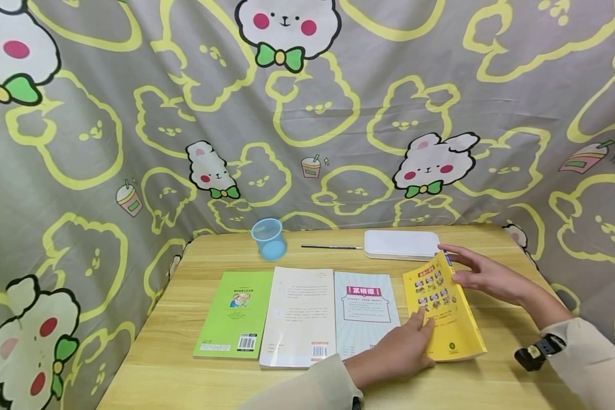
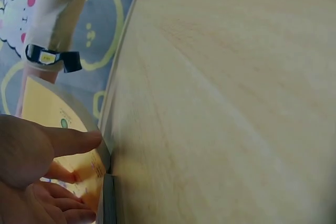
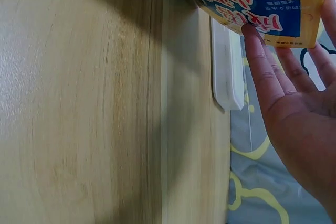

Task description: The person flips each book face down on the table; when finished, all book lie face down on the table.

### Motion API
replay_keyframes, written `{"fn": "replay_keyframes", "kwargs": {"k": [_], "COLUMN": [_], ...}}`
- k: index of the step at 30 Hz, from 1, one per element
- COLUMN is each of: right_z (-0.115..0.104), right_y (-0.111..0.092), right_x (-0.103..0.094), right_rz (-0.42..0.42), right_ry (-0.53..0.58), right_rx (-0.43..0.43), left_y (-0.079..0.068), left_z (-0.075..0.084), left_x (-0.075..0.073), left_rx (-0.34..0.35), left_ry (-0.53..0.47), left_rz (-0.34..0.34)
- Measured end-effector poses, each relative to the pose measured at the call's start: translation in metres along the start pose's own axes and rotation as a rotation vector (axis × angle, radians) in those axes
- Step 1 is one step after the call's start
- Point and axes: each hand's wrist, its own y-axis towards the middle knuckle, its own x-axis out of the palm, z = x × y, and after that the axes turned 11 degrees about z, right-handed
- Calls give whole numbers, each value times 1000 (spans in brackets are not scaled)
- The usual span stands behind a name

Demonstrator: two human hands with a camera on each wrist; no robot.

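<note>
In the head view a yellow book [image 1: 435, 307] stands at the right end of a row of books, its right side tilted up from the table. My right hand [image 1: 492, 276] is at the raised edge; in the right wrist view its extended fingertips [image 3: 252, 38] touch the blue-and-yellow front cover underneath. My left hand [image 1: 400, 350] lies at the book's lower left, fingers on the yellow back cover. From the left wrist the thumb [image 2: 79, 141] shows stretched out along the book's lower edge.
Left of it lie a pale blue book [image 1: 367, 302], a cream book [image 1: 299, 307] and a green book [image 1: 230, 313]. Behind them are a blue cup [image 1: 271, 245], a thin brush [image 1: 330, 246] and a white case [image 1: 401, 244]. A patterned curtain [image 1: 338, 142] hangs at the table's back edge.
</note>
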Motion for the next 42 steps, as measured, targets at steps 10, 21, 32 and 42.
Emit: {"fn": "replay_keyframes", "kwargs": {"k": [10,21,32,42], "right_z": [4,15,39,58], "right_y": [-6,-10,-5,-2], "right_x": [-7,-18,-20,-19], "right_rz": [17,24,-14,-23], "right_ry": [-98,-175,-85,-120], "right_rx": [-12,12,39,26], "left_y": [-1,-3,-2,-3], "left_z": [0,1,3,2], "left_x": [0,-1,-1,0], "left_rx": [22,37,33,26], "left_ry": [61,97,123,135], "left_rz": [-4,-1,6,8]}}
